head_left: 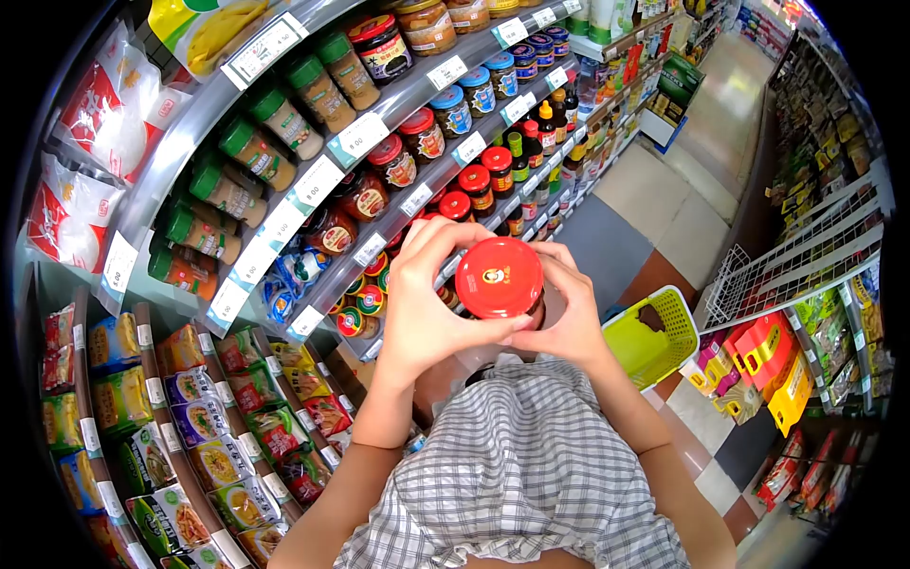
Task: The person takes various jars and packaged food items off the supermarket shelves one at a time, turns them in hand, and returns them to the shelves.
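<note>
A glass jar with a red lid (500, 278) is held up in front of my chest, its lid facing me and a small yellow emblem on top. My left hand (431, 294) wraps round its left side, and my right hand (566, 302) closes round the right side, the thumbs meeting near the lower edge. Most of the jar's body is hidden beneath the lid and behind the fingers. Just beyond my hands, red-lidded jars (476, 188) stand in a row on the shelf.
Green-capped spice jars (284, 123) fill the upper left shelf, above price tags (358, 137). Packets of instant noodles (204, 417) lie in racks at lower left. A yellow-green shopping basket (684, 322) is on my right, near a white wire rack (806, 251). A tiled aisle (706, 180) runs ahead.
</note>
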Demonstrator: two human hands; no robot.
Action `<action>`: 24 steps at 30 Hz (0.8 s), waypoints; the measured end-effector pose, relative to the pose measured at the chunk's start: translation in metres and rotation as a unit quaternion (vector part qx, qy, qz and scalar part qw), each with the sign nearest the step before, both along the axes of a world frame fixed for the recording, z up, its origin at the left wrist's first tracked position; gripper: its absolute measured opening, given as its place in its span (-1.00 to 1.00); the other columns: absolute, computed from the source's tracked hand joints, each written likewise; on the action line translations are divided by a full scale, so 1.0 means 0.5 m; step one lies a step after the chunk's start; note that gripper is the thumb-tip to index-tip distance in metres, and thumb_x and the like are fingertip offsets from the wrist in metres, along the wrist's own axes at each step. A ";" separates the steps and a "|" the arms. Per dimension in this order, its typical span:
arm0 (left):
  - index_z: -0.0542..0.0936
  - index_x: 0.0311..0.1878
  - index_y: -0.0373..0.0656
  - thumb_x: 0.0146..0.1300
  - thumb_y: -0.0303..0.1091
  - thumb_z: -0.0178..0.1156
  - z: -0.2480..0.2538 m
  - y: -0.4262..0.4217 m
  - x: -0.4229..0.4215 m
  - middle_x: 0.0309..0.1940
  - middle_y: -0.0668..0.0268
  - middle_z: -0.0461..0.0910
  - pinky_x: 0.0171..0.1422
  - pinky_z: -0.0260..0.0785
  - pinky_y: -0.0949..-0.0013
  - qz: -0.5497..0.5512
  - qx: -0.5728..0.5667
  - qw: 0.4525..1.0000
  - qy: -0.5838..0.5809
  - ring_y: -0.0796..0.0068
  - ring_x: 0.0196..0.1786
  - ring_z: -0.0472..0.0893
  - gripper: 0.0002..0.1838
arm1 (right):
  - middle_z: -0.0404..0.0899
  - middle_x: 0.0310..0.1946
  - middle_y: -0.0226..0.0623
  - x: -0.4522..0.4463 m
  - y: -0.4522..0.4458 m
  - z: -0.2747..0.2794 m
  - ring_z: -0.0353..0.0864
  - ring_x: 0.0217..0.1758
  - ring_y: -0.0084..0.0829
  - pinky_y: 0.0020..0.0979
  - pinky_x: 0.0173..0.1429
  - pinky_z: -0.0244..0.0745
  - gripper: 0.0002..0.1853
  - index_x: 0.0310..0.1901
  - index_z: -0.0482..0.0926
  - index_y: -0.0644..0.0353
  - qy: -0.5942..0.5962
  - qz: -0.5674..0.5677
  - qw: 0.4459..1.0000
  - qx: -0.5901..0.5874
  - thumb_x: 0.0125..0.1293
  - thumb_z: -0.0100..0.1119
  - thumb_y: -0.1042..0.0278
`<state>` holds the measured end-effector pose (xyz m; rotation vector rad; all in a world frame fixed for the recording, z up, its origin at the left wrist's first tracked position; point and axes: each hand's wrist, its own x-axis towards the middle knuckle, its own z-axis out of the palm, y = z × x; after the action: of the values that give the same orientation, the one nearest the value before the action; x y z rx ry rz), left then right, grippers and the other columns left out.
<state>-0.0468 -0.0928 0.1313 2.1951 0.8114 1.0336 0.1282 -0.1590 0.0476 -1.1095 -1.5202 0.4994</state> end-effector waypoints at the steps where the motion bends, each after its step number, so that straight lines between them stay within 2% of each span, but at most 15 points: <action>1: 0.62 -0.18 -0.23 -0.46 -0.15 0.62 0.000 0.007 0.003 -0.22 0.22 0.61 0.11 0.38 0.22 -0.014 -0.013 1.000 -0.008 0.23 -0.09 0.56 -0.33 | 0.60 0.02 -0.16 -0.001 -0.007 0.007 0.51 0.21 -0.18 -0.20 0.24 0.45 -0.24 0.00 0.61 0.28 0.022 -0.002 1.000 -0.008 -0.33 0.66 0.13; 3: 0.63 -0.19 -0.23 -0.47 -0.13 0.63 -0.001 0.019 0.008 -0.21 0.22 0.61 0.12 0.38 0.24 -0.042 -0.038 0.998 -0.022 0.26 -0.09 0.56 -0.33 | 0.60 -0.01 -0.16 -0.004 -0.015 0.021 0.54 0.13 -0.26 -0.25 0.18 0.48 -0.24 -0.02 0.62 0.30 0.038 -0.018 0.999 -0.014 -0.34 0.68 0.11; 5: 0.62 -0.06 -0.23 -0.44 -0.15 0.65 -0.002 0.017 0.009 -0.13 0.26 0.60 0.19 0.35 0.27 -0.075 -0.100 0.991 -0.056 0.33 -0.03 0.57 -0.25 | 0.60 -0.01 -0.17 -0.002 -0.022 0.024 0.54 0.13 -0.28 -0.27 0.18 0.46 -0.24 -0.02 0.62 0.31 0.052 -0.023 0.998 -0.023 -0.34 0.68 0.11; 8: 0.57 0.08 -0.26 -0.37 -0.21 0.65 -0.015 0.016 0.015 -0.02 0.29 0.55 0.28 0.31 0.30 -0.125 -0.182 0.967 -0.124 0.37 0.07 0.54 -0.18 | 0.61 -0.02 -0.18 -0.005 -0.026 0.014 0.54 0.11 -0.30 -0.28 0.23 0.41 -0.23 -0.01 0.62 0.32 0.164 0.003 0.986 -0.041 -0.32 0.68 0.10; 11: 0.57 0.08 -0.30 -0.34 -0.23 0.64 -0.039 0.016 0.010 -0.02 0.27 0.53 0.31 0.28 0.33 -0.188 -0.237 0.944 -0.135 0.37 0.11 0.51 -0.19 | 0.61 -0.03 -0.19 -0.006 -0.031 0.031 0.53 0.11 -0.32 -0.28 0.27 0.36 -0.22 0.02 0.61 0.33 0.207 0.021 0.977 -0.047 -0.30 0.67 0.11; 14: 0.55 0.09 -0.33 -0.32 -0.24 0.63 -0.028 -0.006 0.015 0.00 0.25 0.52 0.33 0.26 0.34 -0.178 -0.265 0.936 -0.147 0.39 0.14 0.49 -0.20 | 0.62 -0.03 -0.19 -0.005 -0.033 0.033 0.53 0.11 -0.32 -0.28 0.29 0.34 -0.21 0.04 0.61 0.34 0.188 0.028 0.981 -0.035 -0.30 0.67 0.12; 16: 0.55 0.09 -0.33 -0.31 -0.24 0.63 -0.025 -0.014 0.017 0.02 0.25 0.52 0.34 0.26 0.34 -0.172 -0.272 0.934 -0.157 0.40 0.16 0.50 -0.20 | 0.62 -0.03 -0.19 -0.011 -0.039 0.043 0.52 0.11 -0.32 -0.28 0.29 0.34 -0.21 0.03 0.61 0.34 0.222 0.032 0.973 -0.056 -0.30 0.67 0.12; 24: 0.59 0.06 -0.31 -0.29 -0.31 0.63 -0.022 -0.020 0.025 -0.07 0.27 0.64 0.31 0.31 0.35 -0.144 -0.316 0.912 -0.219 0.43 0.05 0.59 -0.27 | 0.60 0.01 -0.19 -0.020 -0.053 0.054 0.52 0.11 -0.34 -0.31 0.31 0.31 -0.22 0.09 0.57 0.34 0.267 0.056 0.954 -0.126 -0.20 0.64 0.10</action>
<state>-0.0344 -0.1028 0.1203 1.4062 0.4956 0.9000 0.1182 -0.1855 0.0747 -0.9770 -1.0622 1.0066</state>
